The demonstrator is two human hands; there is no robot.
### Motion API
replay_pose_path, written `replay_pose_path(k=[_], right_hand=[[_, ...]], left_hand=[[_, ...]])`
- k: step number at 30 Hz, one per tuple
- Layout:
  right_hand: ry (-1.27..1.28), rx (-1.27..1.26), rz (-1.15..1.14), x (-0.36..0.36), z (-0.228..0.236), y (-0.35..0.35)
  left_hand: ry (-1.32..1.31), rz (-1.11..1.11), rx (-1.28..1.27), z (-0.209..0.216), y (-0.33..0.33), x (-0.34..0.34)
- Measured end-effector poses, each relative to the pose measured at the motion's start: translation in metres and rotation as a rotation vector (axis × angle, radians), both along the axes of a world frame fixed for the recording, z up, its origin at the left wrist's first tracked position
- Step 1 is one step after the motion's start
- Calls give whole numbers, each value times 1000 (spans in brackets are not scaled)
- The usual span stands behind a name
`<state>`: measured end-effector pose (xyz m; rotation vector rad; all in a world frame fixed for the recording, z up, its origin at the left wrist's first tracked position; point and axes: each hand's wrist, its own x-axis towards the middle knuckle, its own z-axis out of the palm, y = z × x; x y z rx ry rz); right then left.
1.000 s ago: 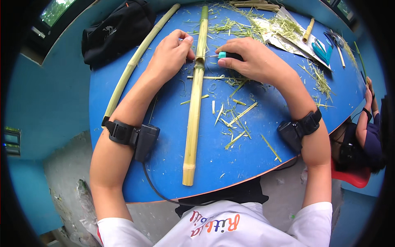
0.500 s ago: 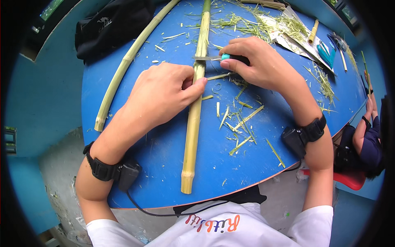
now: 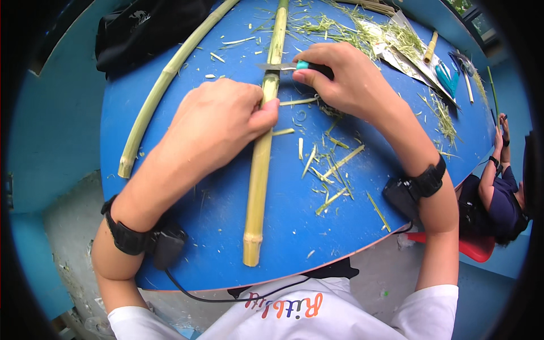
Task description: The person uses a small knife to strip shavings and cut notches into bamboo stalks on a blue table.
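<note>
"While the left hand (image 3: 224,110) is closed on the bamboo pole (image 3: 258,187), which way does the long axis run?"

"It runs away from the person along the blue desk (image 3: 306,229), the far end leaning slightly right. The near end lies just inside the near edge."

"Which hand is nearer?"

"The left, in contact. Its thumb and curled fingers pinch the pole on the near side of the knife (image 3: 288,66). The pole lies to the left of the right hand (image 3: 343,73), whose fingers are pressed together around the knife handle. The blade crosses the pole nearly square to its axis; whether its edge bears on the surface cannot be told."

"Surface and room?"

"Pale slivers (image 3: 343,162) lie right of the pole; shavings (image 3: 323,25) extend onto white paper (image 3: 405,62) at far right. A second bamboo pole (image 3: 150,107) lies apart at left, near a black bag (image 3: 136,34). Beyond the right edge sits a co-worker (image 3: 501,198)."
</note>
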<state>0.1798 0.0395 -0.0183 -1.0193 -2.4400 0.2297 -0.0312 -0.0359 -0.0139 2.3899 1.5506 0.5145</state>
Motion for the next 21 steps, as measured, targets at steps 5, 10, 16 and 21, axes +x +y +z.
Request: replay_pose_path(k=[5, 10, 16, 21], right_hand=[[-34, 92, -45, -3, -7, 7], [-133, -7, -52, -7, 6, 1], [-15, -55, 11, -3, 2, -8], [-101, 80, -153, -8, -2, 21]], left_hand=[[28, 30, -14, 0, 8, -2], [41, 69, -69, 1, 9, -3], [55, 37, 76, -10, 9, -5], [56, 59, 23, -4, 6, 4]])
